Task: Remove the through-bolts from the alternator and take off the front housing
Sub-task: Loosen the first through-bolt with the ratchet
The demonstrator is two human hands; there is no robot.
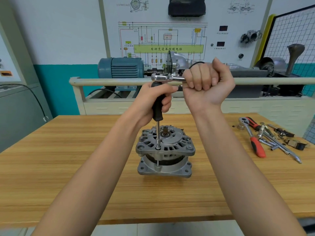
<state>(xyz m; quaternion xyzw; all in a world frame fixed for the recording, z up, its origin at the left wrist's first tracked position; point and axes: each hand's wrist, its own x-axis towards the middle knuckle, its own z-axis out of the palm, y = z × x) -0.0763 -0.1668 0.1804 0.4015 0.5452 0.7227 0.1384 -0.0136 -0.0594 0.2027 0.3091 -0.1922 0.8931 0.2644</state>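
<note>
The alternator (165, 150) stands upright on the wooden bench (68, 167), shaft end up, near the middle of the top. Its grey cast front housing (170, 143) faces upward, ribbed with vent slots, with the dark shaft stub and bearing (165, 132) at its centre. Below it a dark band of stator shows, then the rear housing (163, 169) with its lugs resting on the bench. A through-bolt (158, 148) sits at the housing's near-left edge, its shank visible in the gap below, with a socket on a slim extension seated on its head.
</note>
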